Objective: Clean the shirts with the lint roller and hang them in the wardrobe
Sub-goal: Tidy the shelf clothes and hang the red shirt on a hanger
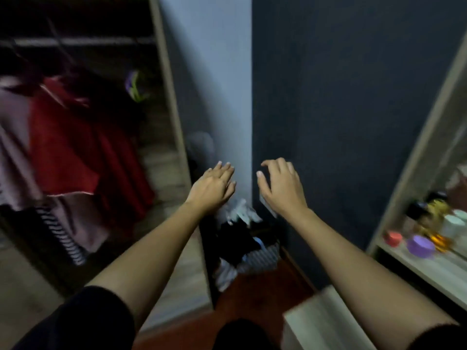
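Both hands reach forward with nothing in them: the left hand [214,184] flat-fingered, the right hand [280,185] loosely spread. Just below them lies a blurred heap of dark and striped clothes [242,246], possibly the next shirts. A red shirt [75,147] hangs in the open wooden wardrobe [168,97] at left. No lint roller shows. Lift one garment by its shoulders, free of the tangle.

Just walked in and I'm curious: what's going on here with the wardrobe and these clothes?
A person stretches both arms forward, the left hand and right hand both empty with loose fingers, above a heap of clothes. At left the wardrobe stands open, a red garment hanging inside. No lint roller is in view.
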The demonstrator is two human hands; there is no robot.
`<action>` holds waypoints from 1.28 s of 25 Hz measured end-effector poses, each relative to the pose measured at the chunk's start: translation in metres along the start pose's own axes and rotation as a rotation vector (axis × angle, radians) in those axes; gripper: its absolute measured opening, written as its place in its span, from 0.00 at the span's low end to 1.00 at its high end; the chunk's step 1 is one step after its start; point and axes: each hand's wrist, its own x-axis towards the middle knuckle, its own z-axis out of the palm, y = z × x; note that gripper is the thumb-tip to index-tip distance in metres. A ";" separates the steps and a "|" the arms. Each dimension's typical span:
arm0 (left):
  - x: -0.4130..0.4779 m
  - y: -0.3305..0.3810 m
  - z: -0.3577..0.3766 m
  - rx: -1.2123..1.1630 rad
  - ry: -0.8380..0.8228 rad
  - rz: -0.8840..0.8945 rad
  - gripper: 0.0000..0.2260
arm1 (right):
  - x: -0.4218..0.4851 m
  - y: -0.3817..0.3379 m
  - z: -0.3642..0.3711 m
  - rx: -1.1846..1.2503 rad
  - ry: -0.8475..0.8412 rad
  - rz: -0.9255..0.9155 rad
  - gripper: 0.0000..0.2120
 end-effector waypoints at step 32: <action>0.168 -0.508 -0.426 0.526 0.576 -0.127 0.26 | 0.555 -0.419 0.084 -0.064 0.058 -0.146 0.29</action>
